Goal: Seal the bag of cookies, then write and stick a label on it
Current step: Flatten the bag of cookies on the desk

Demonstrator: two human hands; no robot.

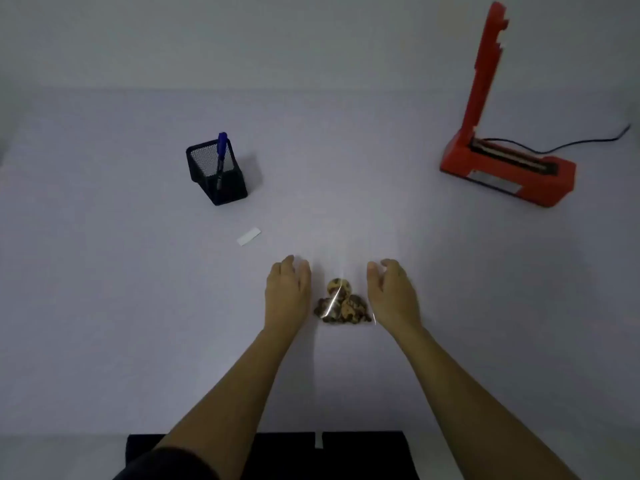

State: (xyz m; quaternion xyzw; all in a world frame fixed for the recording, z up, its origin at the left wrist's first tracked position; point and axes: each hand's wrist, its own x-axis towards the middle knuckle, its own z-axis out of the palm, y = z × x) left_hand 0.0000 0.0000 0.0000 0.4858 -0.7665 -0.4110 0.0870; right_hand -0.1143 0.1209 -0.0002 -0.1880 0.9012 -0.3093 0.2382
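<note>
A clear plastic bag (341, 271) lies flat on the white table, with several brown cookies (341, 304) bunched at its near end. My left hand (288, 292) rests just left of the bag and my right hand (391, 292) just right of it, both with fingers loosely curled and apart, holding nothing. A small white label (249, 236) lies on the table to the left, beyond my left hand. A blue pen (220, 157) stands in a black mesh holder (217, 174) at the far left. A red heat sealer (505, 168) stands at the far right with its arm raised upright.
The sealer's black cable (585, 142) runs off to the right edge. A dark garment (270, 455) shows at the near table edge. A grey wall (277, 39) rises behind the table.
</note>
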